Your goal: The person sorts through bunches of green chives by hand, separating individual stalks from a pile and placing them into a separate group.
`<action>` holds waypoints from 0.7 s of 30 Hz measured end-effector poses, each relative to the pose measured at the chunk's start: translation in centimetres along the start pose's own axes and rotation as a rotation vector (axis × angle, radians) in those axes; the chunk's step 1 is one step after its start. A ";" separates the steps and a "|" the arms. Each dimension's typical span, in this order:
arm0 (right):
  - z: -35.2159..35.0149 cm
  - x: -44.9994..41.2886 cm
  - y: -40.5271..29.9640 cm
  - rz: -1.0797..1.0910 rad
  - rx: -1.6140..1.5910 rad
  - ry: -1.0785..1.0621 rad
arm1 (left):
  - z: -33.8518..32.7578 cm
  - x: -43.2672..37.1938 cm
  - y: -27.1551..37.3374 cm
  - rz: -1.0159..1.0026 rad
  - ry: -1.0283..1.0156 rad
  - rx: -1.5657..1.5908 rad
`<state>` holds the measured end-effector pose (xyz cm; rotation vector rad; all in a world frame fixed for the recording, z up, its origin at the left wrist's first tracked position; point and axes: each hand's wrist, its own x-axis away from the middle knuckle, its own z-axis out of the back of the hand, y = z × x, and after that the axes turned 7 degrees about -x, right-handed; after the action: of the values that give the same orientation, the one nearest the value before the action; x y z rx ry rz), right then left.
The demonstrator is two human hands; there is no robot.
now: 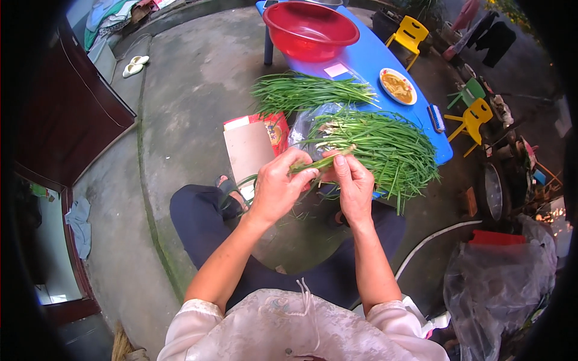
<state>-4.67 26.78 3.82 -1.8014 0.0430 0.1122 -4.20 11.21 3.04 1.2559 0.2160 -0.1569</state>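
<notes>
A few green stalks of Chinese chives [311,167] stretch between my two hands above my knees. My left hand [282,180] pinches them between thumb and fingers, their leaves trailing down behind it. The fingers of my right hand [352,176] grip the pale stem ends. Just beyond the right hand, a large loose pile of chives [384,149] covers the near end of the blue table [361,52]. Farther off lies a second, neater bundle of chives [311,92], its leaves hanging over the table's left edge. Part of a clear plastic bag [302,128] shows between the two heaps.
A red plastic basin [311,31], a bowl of food [398,86] and a scrubbing brush [436,118] stand on the table. Left of it is an open cardboard box [248,149]. Yellow chairs [476,119] are on the right, and a clear plastic sheet [496,280] lies at lower right.
</notes>
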 end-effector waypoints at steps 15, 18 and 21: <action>0.4 0.2 0.1 0.180 0.537 -0.198 | 1.4 -0.2 -1.1 -0.110 -0.055 -0.160; 0.9 0.3 0.5 0.156 0.577 -0.219 | 2.1 -0.3 -0.9 -0.052 -0.060 -0.031; 2.4 0.8 1.9 0.062 0.504 -0.148 | 4.2 -1.2 -1.1 0.072 0.096 0.119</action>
<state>-4.21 28.69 1.33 -1.2856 0.0189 0.2553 -5.33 6.90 3.58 1.3889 0.2469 -0.0476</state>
